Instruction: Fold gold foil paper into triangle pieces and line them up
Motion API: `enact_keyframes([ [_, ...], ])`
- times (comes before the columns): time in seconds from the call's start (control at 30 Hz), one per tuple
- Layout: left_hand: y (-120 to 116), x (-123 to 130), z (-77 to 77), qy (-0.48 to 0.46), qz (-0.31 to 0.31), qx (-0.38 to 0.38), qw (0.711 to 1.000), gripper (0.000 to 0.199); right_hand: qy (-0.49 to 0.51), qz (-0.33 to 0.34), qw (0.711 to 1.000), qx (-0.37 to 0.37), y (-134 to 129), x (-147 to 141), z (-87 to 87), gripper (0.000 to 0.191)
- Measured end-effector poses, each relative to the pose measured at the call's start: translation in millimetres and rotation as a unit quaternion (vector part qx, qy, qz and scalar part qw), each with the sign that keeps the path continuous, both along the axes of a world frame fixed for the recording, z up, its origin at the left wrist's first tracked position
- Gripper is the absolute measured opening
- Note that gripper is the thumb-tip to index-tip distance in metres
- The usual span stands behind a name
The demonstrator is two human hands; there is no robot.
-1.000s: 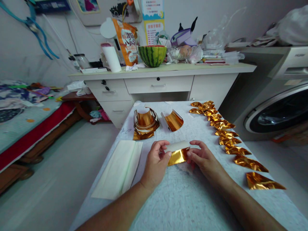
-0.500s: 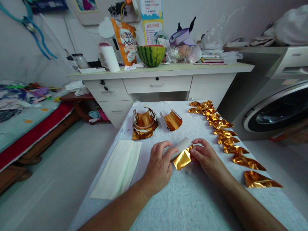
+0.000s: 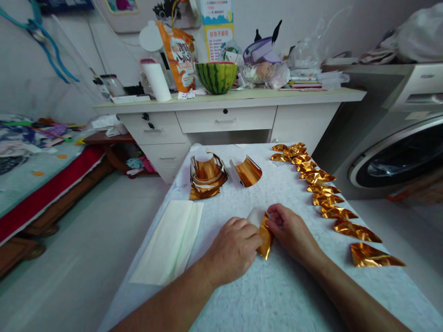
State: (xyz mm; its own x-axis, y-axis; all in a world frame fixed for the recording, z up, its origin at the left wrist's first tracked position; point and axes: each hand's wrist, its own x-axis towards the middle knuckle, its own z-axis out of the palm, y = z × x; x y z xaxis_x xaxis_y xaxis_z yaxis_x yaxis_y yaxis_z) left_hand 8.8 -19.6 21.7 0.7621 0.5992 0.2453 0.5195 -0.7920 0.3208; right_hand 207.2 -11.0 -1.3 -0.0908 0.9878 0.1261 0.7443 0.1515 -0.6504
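Between my hands is a piece of gold foil paper (image 3: 266,240) with a pale white underside, partly folded over near the middle of the cloth-covered table (image 3: 277,295). My left hand (image 3: 237,246) is closed on its left edge, fingers curled. My right hand (image 3: 290,230) pinches its upper right corner between thumb and fingers. Beyond them lie a curled stack of gold foil sheets (image 3: 207,175) and one separate curled foil sheet (image 3: 247,171). Down the right side runs a row of folded gold foil pieces (image 3: 337,212), the nearest folded foil piece (image 3: 375,255) beside my right forearm.
A flat pale paper packet (image 3: 169,242) lies on the table's left. Behind stands a white desk (image 3: 228,103) with a cut watermelon (image 3: 217,77) and an orange snack bag (image 3: 178,57). A washing machine (image 3: 401,133) stands right, a bed (image 3: 44,184) left.
The foil paper has turned and now looks narrower, pointing down toward me. My left hand has curled and shifted slightly right and nearer; my right hand has moved a little.
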Motion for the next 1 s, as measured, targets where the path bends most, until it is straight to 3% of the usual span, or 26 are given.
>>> enact_keyframes([
  [0.2, -3, 0, -3.0, 0.002, -0.012, -0.024, 1.0, 0.008, -0.075, 0.068, 0.994, 0.033, -2, 0, 5.0, 0.01],
  [0.4, -5, 4, -8.1, -0.033, -0.04, -0.054, 0.997, 0.015, -0.063, 0.162, 0.985, 0.015, -3, 6, 11.4, 0.021],
  [0.5, -4, 3, -9.2, -0.033, -0.019, -0.062, 0.997, 0.012, -0.047, 0.198, 0.979, 0.001, -6, 9, 20.1, 0.025],
  [0.67, -1, 1, -10.4, -0.023, 0.033, -0.044, 0.998, 0.012, -0.045, 0.227, 0.973, -0.026, -15, 11, 33.9, 0.023],
  [0.8, 1, 0, -11.0, -0.025, 0.042, -0.032, 0.998, 0.013, -0.052, 0.226, 0.972, -0.033, -16, 8, 34.1, 0.016],
  [1.0, 3, -1, -12.1, -0.066, 0.082, -0.104, 0.989, 0.013, -0.044, 0.221, 0.973, -0.044, -15, 5, 30.9, 0.017],
])
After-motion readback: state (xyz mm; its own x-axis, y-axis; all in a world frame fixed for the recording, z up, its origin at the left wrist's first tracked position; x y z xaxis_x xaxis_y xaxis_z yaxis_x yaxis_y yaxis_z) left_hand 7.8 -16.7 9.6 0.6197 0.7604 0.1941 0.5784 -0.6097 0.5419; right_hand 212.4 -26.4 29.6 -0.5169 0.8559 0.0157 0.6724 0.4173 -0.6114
